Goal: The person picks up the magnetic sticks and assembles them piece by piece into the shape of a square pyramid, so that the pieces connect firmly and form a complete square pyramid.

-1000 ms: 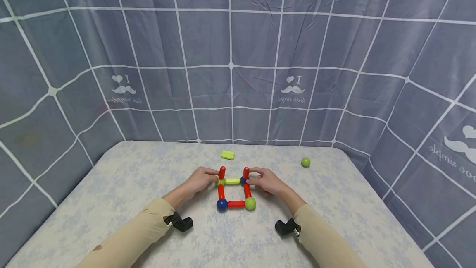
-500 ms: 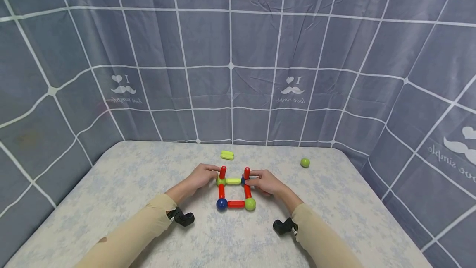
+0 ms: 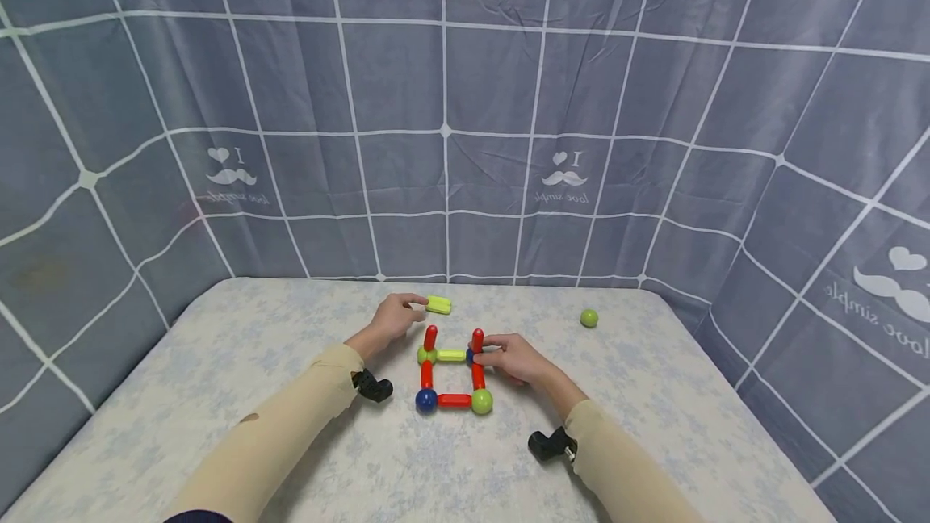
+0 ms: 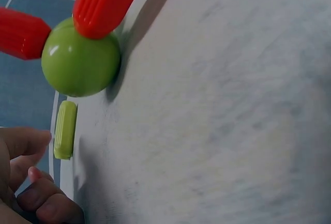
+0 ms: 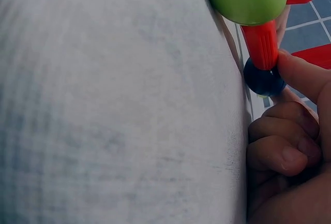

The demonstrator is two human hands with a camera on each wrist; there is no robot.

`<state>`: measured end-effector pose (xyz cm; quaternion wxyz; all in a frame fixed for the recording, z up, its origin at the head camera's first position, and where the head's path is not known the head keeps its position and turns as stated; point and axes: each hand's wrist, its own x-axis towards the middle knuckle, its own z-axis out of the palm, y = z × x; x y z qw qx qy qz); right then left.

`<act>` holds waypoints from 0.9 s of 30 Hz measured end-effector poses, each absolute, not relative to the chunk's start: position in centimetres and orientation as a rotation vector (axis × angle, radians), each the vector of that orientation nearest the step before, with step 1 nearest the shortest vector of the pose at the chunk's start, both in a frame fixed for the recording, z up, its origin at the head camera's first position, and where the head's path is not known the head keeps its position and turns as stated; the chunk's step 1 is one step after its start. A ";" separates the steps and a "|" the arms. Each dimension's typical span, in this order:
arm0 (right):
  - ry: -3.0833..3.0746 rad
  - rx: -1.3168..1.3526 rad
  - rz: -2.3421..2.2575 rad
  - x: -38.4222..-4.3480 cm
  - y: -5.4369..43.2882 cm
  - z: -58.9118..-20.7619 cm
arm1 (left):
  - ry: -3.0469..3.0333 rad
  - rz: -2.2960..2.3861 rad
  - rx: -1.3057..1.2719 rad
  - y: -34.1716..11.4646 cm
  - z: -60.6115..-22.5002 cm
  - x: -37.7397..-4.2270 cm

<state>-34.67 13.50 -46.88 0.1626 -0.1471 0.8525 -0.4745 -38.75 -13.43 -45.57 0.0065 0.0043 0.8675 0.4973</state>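
Observation:
A square of toy building rods and balls lies mid-table. Its back side is a yellow-green rod [image 3: 452, 355] between a green ball [image 3: 426, 355] and a dark blue ball [image 5: 261, 81]. A red rod stands up from each back ball, left [image 3: 430, 337] and right [image 3: 477, 339]. My right hand [image 3: 516, 357] pinches the dark blue ball, thumb against it beside the red rod. My left hand [image 3: 395, 317] reaches beyond the square, fingers extended at the left end of two loose yellow-green rods [image 3: 439, 305]; in the left wrist view a small gap shows before the near rod [image 4: 65, 131].
The square's front has a blue ball [image 3: 426, 401], a red rod [image 3: 454, 400] and a green ball [image 3: 482, 401]. A loose green ball [image 3: 589, 318] lies at the back right of the table [image 3: 291, 458]. A grey curtain [image 3: 392, 87] surrounds the back and sides.
My left hand has left the square's back-left green ball and moved forward to the loose yellow-green rods. The right hand stays at the dark blue ball. The view has shifted slightly.

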 end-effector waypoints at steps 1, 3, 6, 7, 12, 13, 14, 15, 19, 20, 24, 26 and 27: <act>2.431 -0.420 -1.355 -34.7 13.5 -46.9 | 2.723 1.556 0.021 -13.4 -45.6 -39.0; 2.426 -0.418 -1.360 -34.7 13.5 -46.9 | 2.736 1.559 0.037 -13.2 -45.5 -39.3; 2.421 -0.416 -1.367 -34.6 13.5 -46.8 | 2.749 1.546 0.051 -13.0 -45.4 -39.8; 2.421 -0.416 -1.367 -34.6 13.5 -46.8 | 2.751 1.541 0.054 -12.9 -45.5 -39.9; 2.434 -0.424 -1.366 -34.4 13.6 -46.8 | 2.773 1.470 0.100 -12.7 -45.6 -40.5; 2.443 -0.430 -1.365 -34.4 13.6 -46.9 | 2.782 1.452 0.110 -12.6 -45.6 -40.6; 2.453 -0.438 -1.365 -34.4 13.6 -46.9 | 2.797 1.429 0.122 -12.6 -45.7 -40.7; 2.458 -0.437 -1.366 -34.3 13.6 -46.9 | 2.813 1.408 0.134 -12.5 -45.7 -40.8; 2.482 -0.441 -1.363 -34.4 13.5 -47.0 | 2.865 1.354 0.148 -12.4 -45.8 -40.7; 2.485 -0.439 -1.362 -34.5 13.5 -47.0 | 2.874 1.351 0.150 -12.4 -45.9 -40.7; 2.488 -0.439 -1.355 -34.5 13.4 -47.0 | 2.933 1.270 0.175 -12.5 -45.9 -40.4; 2.485 -0.437 -1.350 -34.4 13.5 -47.0 | 2.980 1.189 0.195 -12.4 -45.7 -40.2; 2.481 -0.437 -1.350 -34.4 13.6 -47.0 | 3.003 1.144 0.206 -12.3 -45.6 -40.1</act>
